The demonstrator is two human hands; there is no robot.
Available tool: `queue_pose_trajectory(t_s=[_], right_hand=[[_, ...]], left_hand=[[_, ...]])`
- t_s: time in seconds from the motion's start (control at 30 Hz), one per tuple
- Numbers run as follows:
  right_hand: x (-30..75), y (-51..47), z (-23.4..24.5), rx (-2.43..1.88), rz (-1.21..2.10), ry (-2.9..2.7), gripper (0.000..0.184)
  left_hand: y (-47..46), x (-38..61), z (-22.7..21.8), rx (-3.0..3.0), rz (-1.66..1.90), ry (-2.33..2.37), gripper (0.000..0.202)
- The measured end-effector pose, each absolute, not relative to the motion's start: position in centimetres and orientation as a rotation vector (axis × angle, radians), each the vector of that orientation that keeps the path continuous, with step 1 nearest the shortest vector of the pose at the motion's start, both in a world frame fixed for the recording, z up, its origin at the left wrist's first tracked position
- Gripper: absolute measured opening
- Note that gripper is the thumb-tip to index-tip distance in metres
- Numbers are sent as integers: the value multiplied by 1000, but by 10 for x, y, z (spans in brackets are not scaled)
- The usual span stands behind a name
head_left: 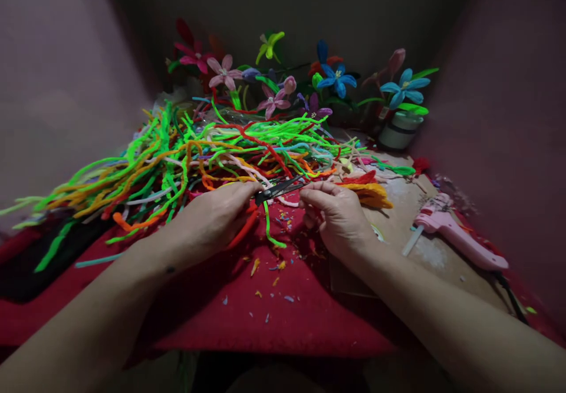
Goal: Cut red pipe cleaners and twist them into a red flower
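Note:
My left hand (221,207) is closed around the orange-red handles of a pair of scissors (278,190). Their dark blades point right, toward my right hand (338,213). That hand is pinched shut beside the blade tips; whatever its fingertips hold is too small and dark to name. A bright green pipe cleaner (267,228) hangs down between both hands onto the red cloth (274,322). Just behind the hands lies a big tangled heap of pipe cleaners (247,145) in green, orange, red and white.
At right, a pink glue gun (460,237) rests on a brown cardboard sheet (402,222), near an orange-yellow fuzzy bundle (369,194). Fuzzy flowers (338,81) stand along the back, beside a pale cup (400,131). Coloured fuzz scraps (278,266) litter the cloth. Walls rise on both sides.

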State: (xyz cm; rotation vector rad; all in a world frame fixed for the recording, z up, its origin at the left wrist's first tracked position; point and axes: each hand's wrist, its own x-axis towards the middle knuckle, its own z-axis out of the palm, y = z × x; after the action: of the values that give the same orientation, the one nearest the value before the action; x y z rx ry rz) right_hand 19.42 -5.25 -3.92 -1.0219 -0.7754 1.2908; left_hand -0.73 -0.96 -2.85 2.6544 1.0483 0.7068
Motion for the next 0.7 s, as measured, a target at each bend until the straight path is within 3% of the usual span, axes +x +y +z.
queue_pose_trajectory(t_s=[0.2,0.7], right_hand=[[196,-50,-37,-1016,1269,-756,8],[198,-48,-35,-963,1358,-727,16]], left_hand=[[-10,-13,-30,2843,511,1121,42],[-15,-12,-23,2950,446,1176,42]])
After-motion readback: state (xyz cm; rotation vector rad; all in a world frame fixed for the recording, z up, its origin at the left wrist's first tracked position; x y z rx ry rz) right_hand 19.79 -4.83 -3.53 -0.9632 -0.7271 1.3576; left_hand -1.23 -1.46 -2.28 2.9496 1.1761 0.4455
